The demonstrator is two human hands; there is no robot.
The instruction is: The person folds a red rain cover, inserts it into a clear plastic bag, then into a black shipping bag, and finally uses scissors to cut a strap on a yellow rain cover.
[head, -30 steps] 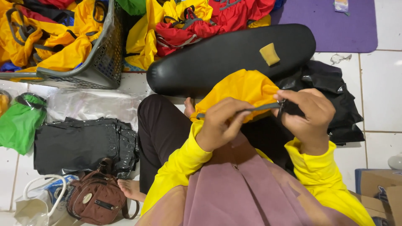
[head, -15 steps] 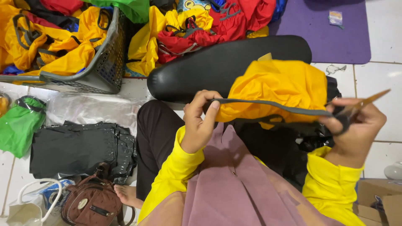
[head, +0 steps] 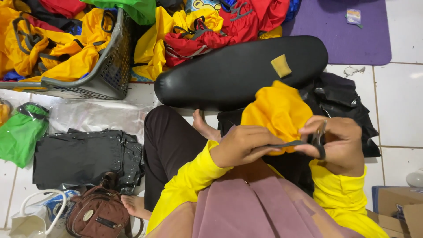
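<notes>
A: Left hand (head: 244,145)?
B: Closed on a dark strap (head: 288,143), pinched between thumb and fingers, just below the yellow bag (head: 277,110).
A: Right hand (head: 341,143)?
B: Curled around scissors (head: 318,140) (only the dark handles and a bit of blade visible), touching the strap's other end. Blades open or closed: cannot tell.
A: Bag's place?
B: Bunched up between both hands, over the lap, in front of a black cushion (head: 229,72) with a tan patch.
A: Around it?
B: Grey basket (head: 108,66) full of yellow bags at upper left. Red and yellow bags piled behind the cushion. Black plastic stack (head: 79,156), green bag (head: 20,132) and brown handbag (head: 99,213) on the left. Purple mat (head: 348,31) at upper right.
</notes>
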